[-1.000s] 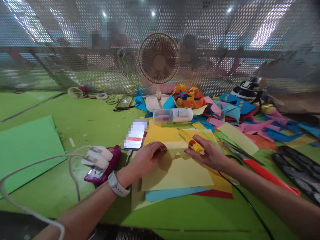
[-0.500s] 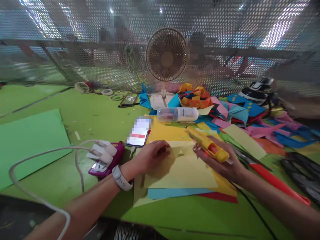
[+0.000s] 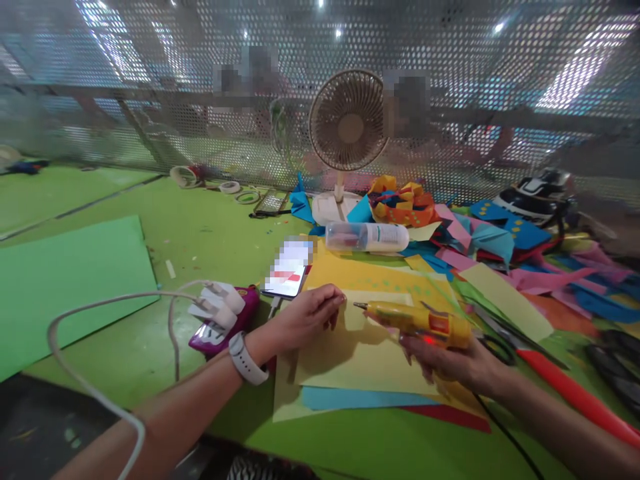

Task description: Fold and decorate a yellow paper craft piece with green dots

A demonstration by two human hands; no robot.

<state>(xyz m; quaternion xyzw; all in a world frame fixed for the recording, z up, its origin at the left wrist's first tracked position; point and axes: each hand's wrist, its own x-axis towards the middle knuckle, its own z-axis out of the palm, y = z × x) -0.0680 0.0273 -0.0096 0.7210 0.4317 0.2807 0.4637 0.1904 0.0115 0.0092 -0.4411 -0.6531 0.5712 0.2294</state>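
Note:
My right hand (image 3: 453, 357) is closed around a yellow glue gun (image 3: 420, 320). The gun lies level above the paper with its nozzle pointing left toward my left hand. My left hand (image 3: 307, 315), with a white watch on the wrist, has its fingers curled and rests on the left edge of a pale yellow sheet (image 3: 360, 353). Blue, red and darker yellow sheets lie under that sheet. A black cord runs from the gun along my right forearm.
A phone (image 3: 290, 273) lies beyond my left hand, next to a purple device (image 3: 220, 327) with white plugs and a white cable. A fan (image 3: 349, 130), a clear bottle (image 3: 367, 237), coloured paper scraps, red-handled scissors (image 3: 550, 373) and a green sheet (image 3: 60, 280) surround the work area.
My right hand has lifted the glue gun off the paper and turned it level, nozzle toward my left hand. The left hand has stayed on the sheet's edge.

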